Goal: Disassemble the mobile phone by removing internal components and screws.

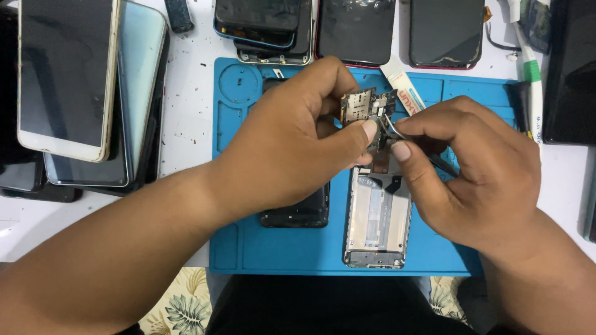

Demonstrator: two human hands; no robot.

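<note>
The left hand point(292, 142) pinched a small circuit board point(367, 108) above the blue mat point(279, 248). At its three o'clock, the right hand point(478, 174) gripped metal tweezers point(392, 127), their tips touching the board. An opened phone frame point(379, 217) lay at six o'clock.

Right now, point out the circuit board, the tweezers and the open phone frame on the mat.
circuit board point(359, 103), head view, on its upper left part above the left thumb.
tweezers point(392, 127), head view, on the metal tip beside the board.
open phone frame point(379, 217), head view, on its bare metal middle.
</note>
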